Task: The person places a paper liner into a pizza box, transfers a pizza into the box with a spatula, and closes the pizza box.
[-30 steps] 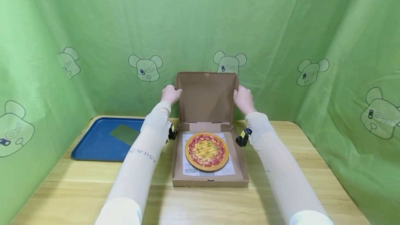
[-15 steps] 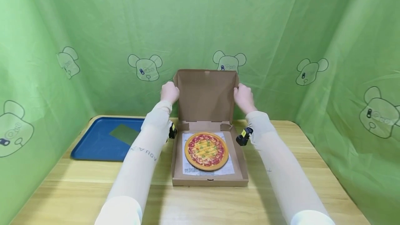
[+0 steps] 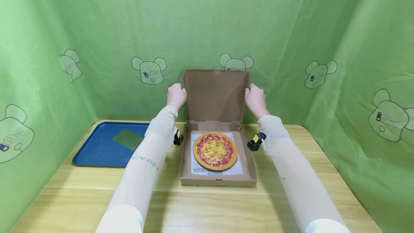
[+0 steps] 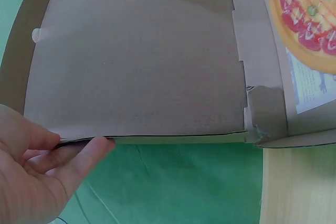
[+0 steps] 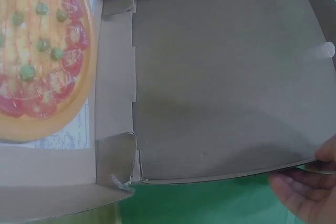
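A cardboard pizza box (image 3: 218,182) stands on the table with its lid (image 3: 216,96) raised upright at the back. Inside lies a round pizza (image 3: 215,151) on a sheet of printed paper (image 3: 198,169). My left hand (image 3: 176,96) pinches the lid's left side edge between thumb and fingers, which the left wrist view shows closely. On the opposite side edge, my right hand (image 3: 255,100) grips the lid near its upper corner. In the right wrist view, part of the right hand (image 5: 310,192) is cut off by the frame.
A blue tray (image 3: 93,154) with a flat green piece (image 3: 128,138) on it lies left of the box, partly behind the left arm. Green curtains (image 3: 207,21) with bear-head drawings surround the wooden table (image 3: 207,208).
Both hands still hold the lid. The box has shifted slightly away from me and a little to the right, carrying the pizza with it. The lid's top edge appears higher.
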`<action>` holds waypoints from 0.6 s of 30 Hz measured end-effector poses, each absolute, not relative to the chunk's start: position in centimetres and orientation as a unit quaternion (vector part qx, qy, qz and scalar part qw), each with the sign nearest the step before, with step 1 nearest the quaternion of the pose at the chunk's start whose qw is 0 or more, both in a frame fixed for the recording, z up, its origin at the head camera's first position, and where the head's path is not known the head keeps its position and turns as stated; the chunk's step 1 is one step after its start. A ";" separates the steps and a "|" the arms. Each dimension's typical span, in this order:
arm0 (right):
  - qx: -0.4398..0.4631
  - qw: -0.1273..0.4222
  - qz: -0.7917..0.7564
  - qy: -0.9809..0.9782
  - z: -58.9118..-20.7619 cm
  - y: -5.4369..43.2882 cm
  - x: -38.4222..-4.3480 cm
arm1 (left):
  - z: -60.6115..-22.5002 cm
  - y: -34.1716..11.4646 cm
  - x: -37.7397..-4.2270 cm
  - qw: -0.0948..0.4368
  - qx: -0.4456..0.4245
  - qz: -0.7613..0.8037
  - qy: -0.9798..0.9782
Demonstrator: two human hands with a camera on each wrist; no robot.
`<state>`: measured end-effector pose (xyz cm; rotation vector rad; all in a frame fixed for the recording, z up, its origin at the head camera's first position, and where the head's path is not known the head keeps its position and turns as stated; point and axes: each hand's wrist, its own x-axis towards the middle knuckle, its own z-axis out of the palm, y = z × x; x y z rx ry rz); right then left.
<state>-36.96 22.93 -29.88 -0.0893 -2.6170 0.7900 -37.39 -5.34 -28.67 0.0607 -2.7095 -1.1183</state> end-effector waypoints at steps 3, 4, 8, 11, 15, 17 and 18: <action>-0.027 0.207 0.277 -0.938 -30.2 23.2 -36.8 | -28.8 -5.4 -37.1 0.101 0.014 -0.385 -0.917; -0.026 0.208 0.278 -0.937 -30.3 23.3 -36.7 | -28.9 -5.4 -37.0 0.100 0.011 -0.386 -0.917; -0.017 0.217 0.283 -0.934 -30.7 23.5 -36.3 | -29.1 -5.6 -36.6 0.102 0.002 -0.395 -0.913; -0.016 0.227 0.290 -0.929 -30.9 23.6 -36.0 | -29.3 -5.7 -36.4 0.111 -0.005 -0.402 -0.909; -0.017 0.246 0.300 -0.921 -30.7 23.8 -35.7 | -29.2 -5.6 -36.2 0.118 -0.013 -0.424 -0.898; -0.016 0.253 0.306 -0.918 -30.5 23.8 -35.6 | -29.1 -5.5 -36.2 0.122 -0.017 -0.437 -0.891; -0.016 0.254 0.308 -0.917 -30.4 23.8 -35.5 | -29.0 -5.5 -36.1 0.125 -0.019 -0.442 -0.888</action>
